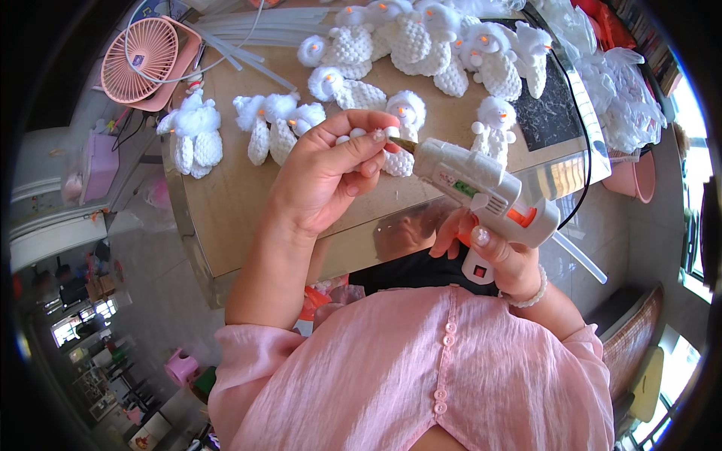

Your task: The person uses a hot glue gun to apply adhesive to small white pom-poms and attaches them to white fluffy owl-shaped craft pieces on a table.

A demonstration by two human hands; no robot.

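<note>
My left hand (333, 163) pinches a small white ball (391, 132) between thumb and forefinger. More white balls (356, 133) lie in the curl of its fingers, partly hidden. In my right hand (499, 253) is a white hot glue gun (471, 175) with an orange trigger, its brass-coloured nozzle (404, 144) at the pinched ball. Whether nozzle and ball touch is hard to tell. A clear glue stick (581, 257) juts from the gun's rear. Just behind my left hand, a knitted white snowman doll (407, 110) with an orange nose lies partly covered.
Several similar snowman dolls (414, 42) crowd the far side of the table (225, 220). Loose glue sticks (265, 25) and a pink fan (141, 59) occupy the back left. A black cord (586, 152) runs along the right, past a dark mat (547, 115) and plastic bags (626, 90).
</note>
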